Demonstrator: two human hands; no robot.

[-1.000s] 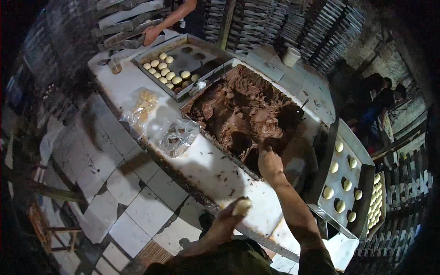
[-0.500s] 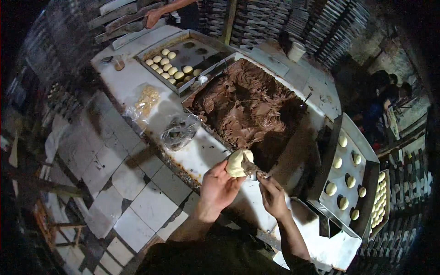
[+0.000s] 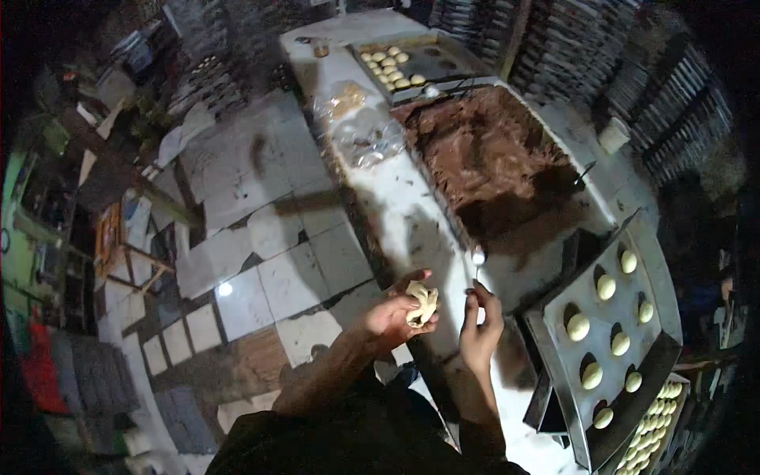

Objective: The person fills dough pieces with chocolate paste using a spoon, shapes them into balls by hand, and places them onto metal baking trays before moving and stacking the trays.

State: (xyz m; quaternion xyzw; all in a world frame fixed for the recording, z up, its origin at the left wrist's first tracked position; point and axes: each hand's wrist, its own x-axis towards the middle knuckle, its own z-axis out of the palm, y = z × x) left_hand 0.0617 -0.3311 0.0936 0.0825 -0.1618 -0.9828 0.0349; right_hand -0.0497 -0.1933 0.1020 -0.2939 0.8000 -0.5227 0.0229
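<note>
My left hand (image 3: 389,318) is closed around a piece of pale dough (image 3: 423,305), its edges gathered and folded upward. In my right hand (image 3: 481,323) is a spoon (image 3: 478,258), gripped by its handle, with its bowl pointing away from me over the white worktop (image 3: 396,198). The two hands are apart, and the spoon does not touch the dough. Beyond the spoon, a large rectangular tray holds a mass of brown chocolate-like paste (image 3: 491,142). Whatever filling is inside the dough is hidden by its folds and my fingers.
To the right, a metal baking tray (image 3: 586,348) bears spaced dough balls, tilted beside a second tray (image 3: 657,427) full of them. Another baking tray (image 3: 443,47) with dough balls lies at the far end. Crumpled clear plastic (image 3: 366,142) and a pale bag (image 3: 348,99) rest left of the paste.
My view has swung left. The spoon has come out of the dough, my right hand has parted from the left, and the dough's edges are now drawn together.
</note>
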